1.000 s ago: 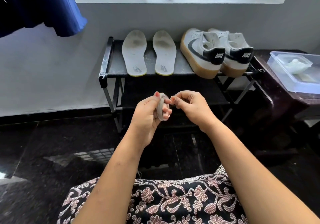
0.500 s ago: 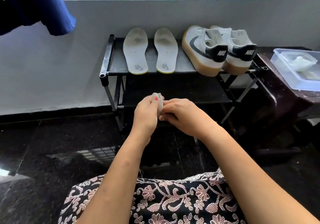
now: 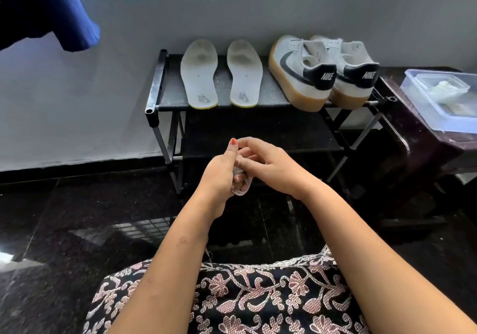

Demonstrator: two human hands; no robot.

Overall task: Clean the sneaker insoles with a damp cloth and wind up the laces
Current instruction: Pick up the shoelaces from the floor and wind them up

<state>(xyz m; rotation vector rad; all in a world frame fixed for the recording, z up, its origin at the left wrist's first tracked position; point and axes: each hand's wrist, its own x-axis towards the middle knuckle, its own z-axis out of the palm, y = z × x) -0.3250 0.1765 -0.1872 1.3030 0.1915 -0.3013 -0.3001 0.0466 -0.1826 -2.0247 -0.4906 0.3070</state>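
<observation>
– Lace (image 3: 241, 192), where is it?
– Wound into a small white coil in the left hand (image 3: 222, 176), held in front of the shoe rack (image 3: 154, 83), above the dark floor. The left fingers are curled round the coil with the thumb upright, and a loop shows below them.
– And the right hand (image 3: 275, 164)?
– Pressed against the left, its fingers bent in over the same coil, tips on it. How the lace end runs is hidden between the two hands.
– The rest of the pair?
– Two grey insoles (image 3: 200, 75) lie side by side on the rack's top shelf, heels toward the camera. Just right of them stand both sneakers (image 3: 302, 75), heels outward, touching each other.
– Anything beside the rack?
– A dark desk (image 3: 413, 142) at the right, carrying a clear plastic container (image 3: 436, 106).
</observation>
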